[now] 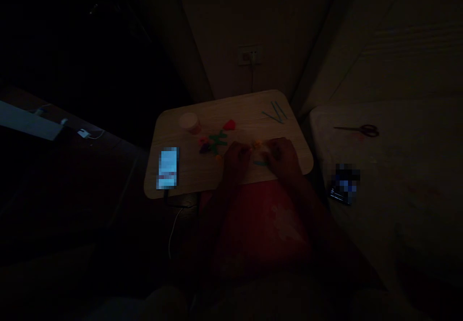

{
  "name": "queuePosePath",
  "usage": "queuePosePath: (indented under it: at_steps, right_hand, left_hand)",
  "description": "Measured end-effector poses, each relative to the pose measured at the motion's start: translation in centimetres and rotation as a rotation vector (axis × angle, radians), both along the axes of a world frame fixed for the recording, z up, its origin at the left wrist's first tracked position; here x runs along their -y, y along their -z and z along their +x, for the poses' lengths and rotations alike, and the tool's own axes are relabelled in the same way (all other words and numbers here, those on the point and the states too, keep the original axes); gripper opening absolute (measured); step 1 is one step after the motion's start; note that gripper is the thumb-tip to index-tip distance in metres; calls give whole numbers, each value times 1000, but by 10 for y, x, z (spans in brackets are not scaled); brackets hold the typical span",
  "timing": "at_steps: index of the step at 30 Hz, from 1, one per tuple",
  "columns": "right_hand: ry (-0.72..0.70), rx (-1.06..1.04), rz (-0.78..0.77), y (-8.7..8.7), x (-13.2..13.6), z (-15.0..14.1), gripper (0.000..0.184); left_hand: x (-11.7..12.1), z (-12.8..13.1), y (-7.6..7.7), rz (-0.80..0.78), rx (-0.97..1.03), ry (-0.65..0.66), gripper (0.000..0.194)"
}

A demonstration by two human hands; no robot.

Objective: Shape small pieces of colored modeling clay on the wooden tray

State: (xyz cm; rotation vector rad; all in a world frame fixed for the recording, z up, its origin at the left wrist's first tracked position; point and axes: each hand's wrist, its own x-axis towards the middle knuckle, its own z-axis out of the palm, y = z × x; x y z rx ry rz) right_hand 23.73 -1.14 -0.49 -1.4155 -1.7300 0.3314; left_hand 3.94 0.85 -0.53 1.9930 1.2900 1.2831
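Observation:
The scene is very dark. Over the near right part of a small wooden table [202, 166], my left hand [237, 158] has its fingers curled and pressed together. Facing it, my right hand [285, 158] is closed in a similar pinch. Between the fingertips lies a small yellow-orange piece [257, 144]; which fingers touch it is unclear, and what each pinch holds cannot be made out. A blue-green strip [260, 163] lies just below the hands. Left of them are green joined pieces [218, 138], a red piece [229, 125], a pink piece [203, 140], a dark purple piece [205, 148] and an orange piece [218, 158].
A pale round tub [190, 122] stands at the table's back left, and a lit phone [168, 167] lies in front of it. Several thin blue-green strips [277, 112] lie at the back right. Scissors [365, 130] and a dark device [345, 184] rest on a pale surface to the right.

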Motion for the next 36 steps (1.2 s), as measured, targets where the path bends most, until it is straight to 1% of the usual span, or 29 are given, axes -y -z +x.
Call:
queuePosePath:
  at_steps: [2,3,6,8,12,13,15,18,22,26,32,36]
  right_hand:
    - [-78,10,12,0,-12,2,40]
    - [-126,24,5,0,-18,2,43]
    - [-212,-10,-4,-1,-32,0,28]
    - [-220,-140,-50,-1,-34,-3,23]
    - [-265,-519,-258,1,-23,-5,31]
    - [-277,-582,-284,2,-20,-6,33]
    - [-272,-645,-289,2,-15,-6,34]
    - [-232,-640,-267,1,-11,-7,34]
    - [-229,-597,-246,-2,-10,-8,34]
    - [-241,-554,-229,-6,-8,-8,33]
    - [-221,-503,-210,-13,-5,-8,31]
    - [-240,-490,-200,-15,-5,-7,30]
  left_hand:
    - [-1,1,1,9,-24,-7,5]
    - [-2,1,1,15,-33,-12,5]
    - [-2,0,0,24,-51,-35,4]
    - [-2,-2,-3,26,-55,-54,5]
    - [0,-4,-10,39,-43,-70,7]
    - [1,-4,-13,40,-44,-62,7]
    - [4,-4,-16,32,-44,-37,8]
    - [7,-3,-20,5,-33,-16,7]
    - [10,-2,-23,-26,-38,2,9]
    - [12,-2,-26,-8,-54,-3,12]
    - [15,-3,-29,-5,-27,2,10]
    - [15,-3,-29,-1,-19,-4,10]
